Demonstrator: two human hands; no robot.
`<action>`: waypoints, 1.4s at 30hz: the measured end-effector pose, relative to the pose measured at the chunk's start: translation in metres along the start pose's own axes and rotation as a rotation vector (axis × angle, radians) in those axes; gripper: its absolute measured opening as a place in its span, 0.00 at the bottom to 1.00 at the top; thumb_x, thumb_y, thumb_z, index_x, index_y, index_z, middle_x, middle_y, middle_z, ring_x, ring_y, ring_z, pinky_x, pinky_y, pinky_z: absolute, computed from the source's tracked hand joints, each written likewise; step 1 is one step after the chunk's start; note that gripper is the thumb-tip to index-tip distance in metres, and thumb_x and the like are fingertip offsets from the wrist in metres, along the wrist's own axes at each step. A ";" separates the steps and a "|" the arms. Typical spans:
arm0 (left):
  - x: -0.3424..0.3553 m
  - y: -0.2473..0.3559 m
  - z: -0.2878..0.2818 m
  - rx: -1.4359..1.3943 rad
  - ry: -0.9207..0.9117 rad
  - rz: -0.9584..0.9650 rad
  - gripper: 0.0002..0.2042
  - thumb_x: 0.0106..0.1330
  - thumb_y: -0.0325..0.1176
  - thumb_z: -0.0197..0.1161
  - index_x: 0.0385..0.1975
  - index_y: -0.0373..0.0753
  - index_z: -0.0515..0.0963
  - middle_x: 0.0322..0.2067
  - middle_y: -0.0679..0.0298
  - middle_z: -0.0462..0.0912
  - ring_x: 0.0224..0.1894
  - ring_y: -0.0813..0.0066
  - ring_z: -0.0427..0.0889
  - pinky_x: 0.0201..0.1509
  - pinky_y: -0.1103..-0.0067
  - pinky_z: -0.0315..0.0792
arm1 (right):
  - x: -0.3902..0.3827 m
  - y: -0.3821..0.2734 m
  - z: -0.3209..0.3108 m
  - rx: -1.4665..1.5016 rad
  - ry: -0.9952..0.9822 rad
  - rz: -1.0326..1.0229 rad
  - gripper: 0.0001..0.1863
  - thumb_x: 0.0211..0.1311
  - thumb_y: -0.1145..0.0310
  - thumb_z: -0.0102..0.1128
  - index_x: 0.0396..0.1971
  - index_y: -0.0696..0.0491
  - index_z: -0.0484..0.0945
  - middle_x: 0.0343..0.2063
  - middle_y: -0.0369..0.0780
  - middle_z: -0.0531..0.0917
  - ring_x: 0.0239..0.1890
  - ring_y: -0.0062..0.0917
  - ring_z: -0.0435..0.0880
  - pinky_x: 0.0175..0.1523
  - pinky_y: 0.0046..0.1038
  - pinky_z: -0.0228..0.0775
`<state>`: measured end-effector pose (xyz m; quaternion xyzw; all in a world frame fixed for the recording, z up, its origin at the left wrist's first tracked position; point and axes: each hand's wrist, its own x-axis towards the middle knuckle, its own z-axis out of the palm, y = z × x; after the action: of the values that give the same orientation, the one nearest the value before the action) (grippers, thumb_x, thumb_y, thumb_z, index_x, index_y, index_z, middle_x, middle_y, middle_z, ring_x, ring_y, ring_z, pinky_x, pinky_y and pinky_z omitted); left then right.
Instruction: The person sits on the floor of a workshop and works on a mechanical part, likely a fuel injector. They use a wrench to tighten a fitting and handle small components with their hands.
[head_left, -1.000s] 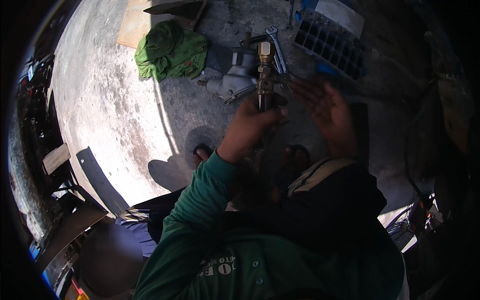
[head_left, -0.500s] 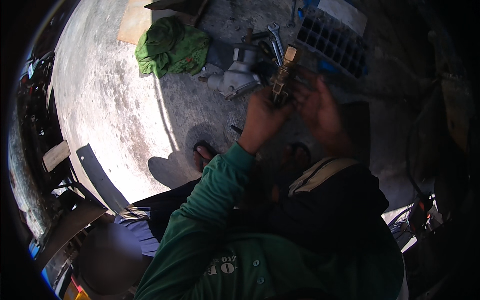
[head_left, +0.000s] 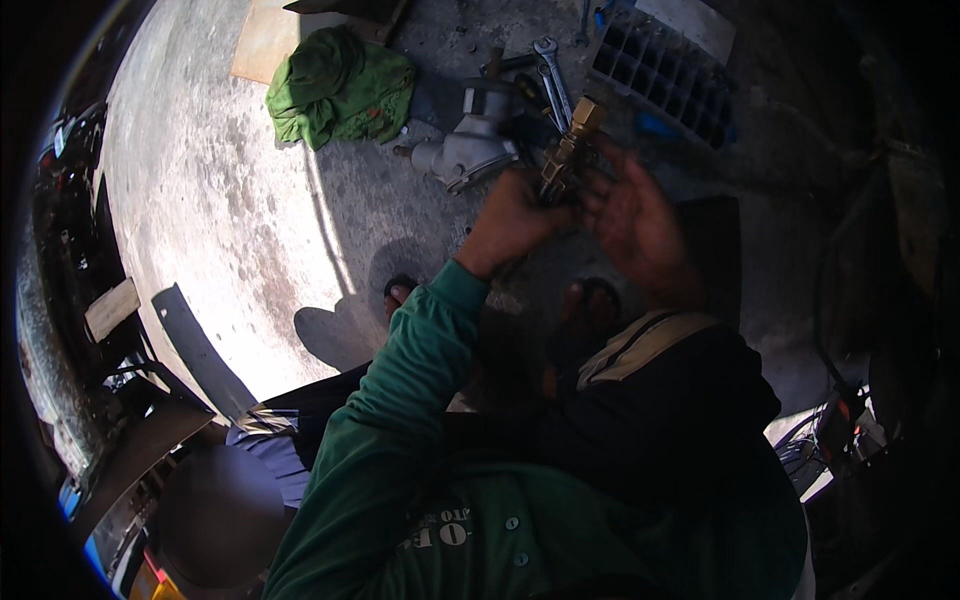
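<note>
A brass fitting with a hex-shaped end (head_left: 574,142) stands up at a slant from my left hand (head_left: 512,222), whose fingers are wrapped round its lower part. My right hand (head_left: 640,222) is close by on the right, palm turned toward the fitting, fingers apart. Shadow partly hides its fingertips, and I cannot tell whether they touch the brass. Just beyond my left hand, a grey cast-metal housing (head_left: 470,145) lies on the concrete floor.
Combination wrenches (head_left: 552,80) lie beyond the fitting. A compartment box (head_left: 665,80) is at the far right. A crumpled green cloth (head_left: 342,88) lies left of the housing, near a board (head_left: 265,42). Someone in blue clothing (head_left: 270,465) is at lower left.
My left hand has moved slightly left, and the brass fitting leans more to the right. My right hand's fingers have spread a little beside it.
</note>
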<state>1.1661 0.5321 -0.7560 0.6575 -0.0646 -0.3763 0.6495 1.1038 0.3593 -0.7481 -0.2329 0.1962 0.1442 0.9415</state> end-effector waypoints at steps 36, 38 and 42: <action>-0.034 0.021 0.007 -0.347 0.045 -0.327 0.13 0.60 0.29 0.71 0.42 0.33 0.80 0.33 0.65 0.83 0.35 0.79 0.81 0.40 0.79 0.74 | 0.025 -0.032 0.031 -1.600 -0.089 -0.776 0.06 0.57 0.73 0.67 0.36 0.54 0.83 0.55 0.43 0.76 0.59 0.38 0.74 0.60 0.38 0.69; -0.035 0.023 0.010 -0.302 0.047 -0.300 0.13 0.60 0.30 0.71 0.42 0.32 0.80 0.35 0.64 0.84 0.36 0.78 0.81 0.41 0.79 0.74 | 0.028 -0.031 0.031 -1.633 -0.126 -0.730 0.07 0.57 0.72 0.68 0.35 0.53 0.84 0.57 0.43 0.74 0.62 0.39 0.71 0.62 0.39 0.67; -0.036 0.023 0.012 -0.288 0.051 -0.287 0.13 0.59 0.30 0.70 0.42 0.31 0.80 0.35 0.64 0.85 0.36 0.77 0.82 0.42 0.79 0.74 | 0.028 -0.029 0.029 -1.563 -0.111 -0.715 0.05 0.55 0.73 0.69 0.33 0.54 0.84 0.57 0.43 0.75 0.62 0.40 0.72 0.63 0.39 0.68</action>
<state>1.1428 0.5396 -0.7184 0.5696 0.1006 -0.4536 0.6780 1.1481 0.3539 -0.7261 -0.8545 -0.0906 -0.0561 0.5084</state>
